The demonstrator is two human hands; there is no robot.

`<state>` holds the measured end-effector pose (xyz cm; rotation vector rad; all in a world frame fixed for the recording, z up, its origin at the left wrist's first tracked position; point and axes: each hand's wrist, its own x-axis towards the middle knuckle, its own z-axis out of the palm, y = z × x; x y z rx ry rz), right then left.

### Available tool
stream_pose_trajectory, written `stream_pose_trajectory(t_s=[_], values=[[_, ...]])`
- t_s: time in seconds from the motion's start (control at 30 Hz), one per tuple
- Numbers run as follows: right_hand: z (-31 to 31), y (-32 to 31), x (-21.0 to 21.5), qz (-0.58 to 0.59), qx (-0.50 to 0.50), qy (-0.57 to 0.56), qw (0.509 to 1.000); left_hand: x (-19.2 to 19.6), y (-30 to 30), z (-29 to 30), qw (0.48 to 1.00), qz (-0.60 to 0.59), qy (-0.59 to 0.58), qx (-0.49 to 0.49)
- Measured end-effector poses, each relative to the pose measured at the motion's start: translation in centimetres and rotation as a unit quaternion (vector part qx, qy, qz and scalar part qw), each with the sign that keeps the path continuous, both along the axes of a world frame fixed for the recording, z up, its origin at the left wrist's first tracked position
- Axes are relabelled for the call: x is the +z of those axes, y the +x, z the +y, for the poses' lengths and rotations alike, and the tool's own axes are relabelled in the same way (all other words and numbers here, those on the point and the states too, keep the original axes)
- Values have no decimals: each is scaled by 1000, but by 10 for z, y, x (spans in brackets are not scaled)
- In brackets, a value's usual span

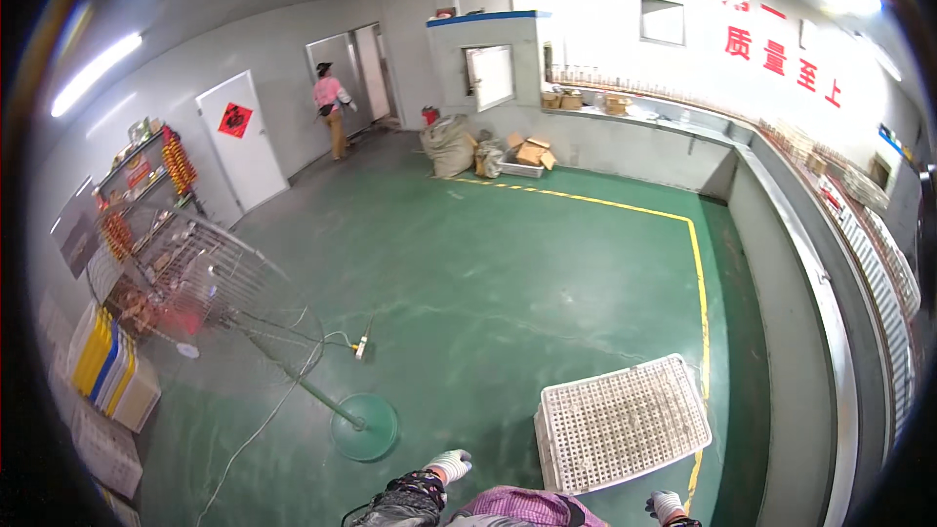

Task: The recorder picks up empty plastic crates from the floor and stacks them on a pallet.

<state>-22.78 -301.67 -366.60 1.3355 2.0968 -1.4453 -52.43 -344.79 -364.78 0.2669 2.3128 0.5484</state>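
My left hand (451,466), in a white knit glove, hangs over the green floor near the round base of a standing fan (365,426). Its fingers are loosely bent and a little apart, and nothing shows in them. At the lower edge, my right hand (666,505), gloved the same way, is loosely curled with nothing visible in it. Between and ahead of the hands sits a white plastic crate stack (625,420) with a perforated top. The right hand is near its closest right corner; neither hand appears to touch it.
Yellow and white crates (115,366) are stacked at left. A cable with a power strip (362,347) crosses the floor. Large sacks (449,144) and cardboard pieces (532,150) lie at the back. A conveyor line (800,234) runs along the right. A person in pink (330,102) is near the far doorway.
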Motion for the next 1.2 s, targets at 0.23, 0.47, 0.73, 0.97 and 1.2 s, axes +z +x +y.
stream_pose_trajectory(t_s=[0.23,0.47,0.73,0.97,1.2], values=[[-20,14,-5,-40,-190,-92,977,-31,-4,-21,994,-54,-82,-51],[-51,38,55,-39,-74,-3,997,-48,12,-22,990,-92,-95,-44],[-49,32,14,-86,-102,-89,987,-50,17,-19,992,-90,-72,-49],[-59,45,22,5,-212,-67,975,-29,28,19,988,-84,-68,-106],[-20,79,-20,11,153,241,958,-41,-3,118,989,-45,19,-139]])
